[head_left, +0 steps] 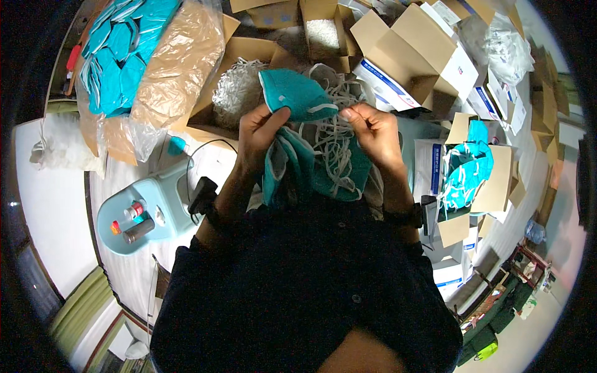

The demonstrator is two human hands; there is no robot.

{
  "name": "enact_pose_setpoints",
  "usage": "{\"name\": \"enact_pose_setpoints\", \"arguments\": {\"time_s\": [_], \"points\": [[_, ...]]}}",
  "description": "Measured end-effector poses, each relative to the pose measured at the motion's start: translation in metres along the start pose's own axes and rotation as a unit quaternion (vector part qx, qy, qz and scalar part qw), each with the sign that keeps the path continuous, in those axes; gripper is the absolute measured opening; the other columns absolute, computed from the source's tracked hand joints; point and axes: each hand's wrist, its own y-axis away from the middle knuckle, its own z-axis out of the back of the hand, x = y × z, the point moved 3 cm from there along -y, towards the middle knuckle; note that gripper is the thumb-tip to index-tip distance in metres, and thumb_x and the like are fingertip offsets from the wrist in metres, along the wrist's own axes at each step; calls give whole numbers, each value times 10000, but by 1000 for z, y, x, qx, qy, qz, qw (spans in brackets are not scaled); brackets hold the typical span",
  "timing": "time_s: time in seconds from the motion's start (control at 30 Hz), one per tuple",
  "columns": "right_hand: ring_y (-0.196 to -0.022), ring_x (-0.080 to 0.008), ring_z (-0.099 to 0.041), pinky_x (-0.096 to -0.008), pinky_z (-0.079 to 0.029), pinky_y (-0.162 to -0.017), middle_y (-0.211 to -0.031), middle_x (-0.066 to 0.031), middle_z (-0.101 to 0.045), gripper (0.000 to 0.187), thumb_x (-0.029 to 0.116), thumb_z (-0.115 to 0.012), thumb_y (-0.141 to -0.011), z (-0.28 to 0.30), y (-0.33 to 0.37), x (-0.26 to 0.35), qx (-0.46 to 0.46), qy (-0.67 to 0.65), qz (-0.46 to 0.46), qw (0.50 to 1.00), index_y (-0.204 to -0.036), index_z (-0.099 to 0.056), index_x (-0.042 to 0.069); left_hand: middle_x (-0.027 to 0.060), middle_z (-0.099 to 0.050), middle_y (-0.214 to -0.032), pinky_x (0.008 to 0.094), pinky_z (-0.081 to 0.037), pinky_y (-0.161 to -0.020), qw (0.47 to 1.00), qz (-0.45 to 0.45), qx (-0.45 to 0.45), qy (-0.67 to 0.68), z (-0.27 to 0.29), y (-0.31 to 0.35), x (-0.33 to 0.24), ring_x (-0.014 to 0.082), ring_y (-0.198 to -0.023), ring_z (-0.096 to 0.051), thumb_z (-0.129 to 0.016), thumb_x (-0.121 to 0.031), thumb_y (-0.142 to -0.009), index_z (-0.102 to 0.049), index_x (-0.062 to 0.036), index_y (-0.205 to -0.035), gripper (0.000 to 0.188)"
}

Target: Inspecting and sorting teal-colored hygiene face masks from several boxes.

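Observation:
A teal cup-shaped face mask (pixel 292 93) is held up in front of me. My left hand (pixel 260 127) grips its left lower edge between thumb and fingers. At the mask's right tip, my right hand (pixel 375 133) is closed in a pinch on what looks like its white strap; the fingers hide part of it. Below, on my lap, lie more teal masks (pixel 289 163) with a tangle of white straps (pixel 337 152) over them.
Beyond my hands stands a cardboard box of white straps (pixel 239 90). A plastic-lined box of teal masks (pixel 118 59) is at the far left, another mask box (pixel 469 168) at the right. A pale blue stool (pixel 134 217) carries bottles. Open cartons (pixel 410 53) fill the far right.

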Motion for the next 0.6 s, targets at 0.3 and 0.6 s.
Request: {"name": "enact_pose_setpoints", "arguments": {"time_s": [0.3,0.6], "points": [[-750,-221,-631,-305,-514,-617,-980,-116,-616,325,212,-765,-722,6,2,25,-162,131,160,965,-1014,-662,114,-8,-627,-820,187,-426,-599,999,0,-18,35,-1,-6,1,45,-679,-541,-583,-103,-894,-646,-1,-1021,175],[-670,-162,-591,-268,-458,-600,-783,-83,-626,105,65,-676,-796,-32,-6,2,-100,22,143,984,-864,-607,23,-3,-633,-851,214,-434,-657,997,-36,54,41,-13,0,2,52,-718,-537,-573,-87,-890,-644,-8,-1034,178]]}}
